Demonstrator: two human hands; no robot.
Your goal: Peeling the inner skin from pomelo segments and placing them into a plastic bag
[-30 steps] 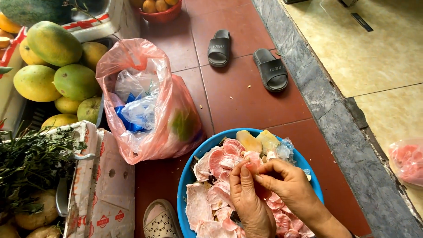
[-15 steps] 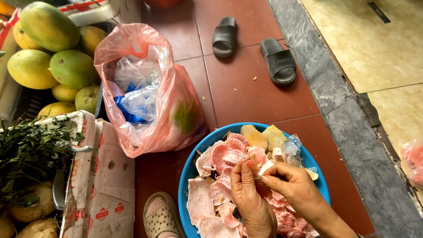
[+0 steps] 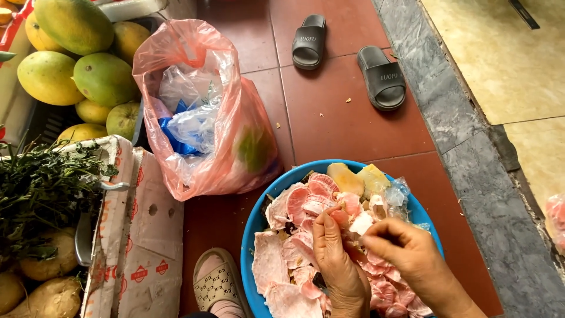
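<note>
While both hands are working over the blue basin [image 3: 254, 227], the pink fruit segment [image 3: 340, 217] is lying with its long axis near-to-far. Left hand [image 3: 336, 259], fingers up, is pinching it; right hand [image 3: 406, 253] is curling, fingertips pressed together on the segment's right side. The basin is holding pink peel pieces [image 3: 271, 262].

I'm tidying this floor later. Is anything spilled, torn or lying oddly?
Only small things: pale crumbs lie scattered on the red floor tiles near the two grey slippers, which sit apart and splayed. The pink plastic bag slumps open.
</note>
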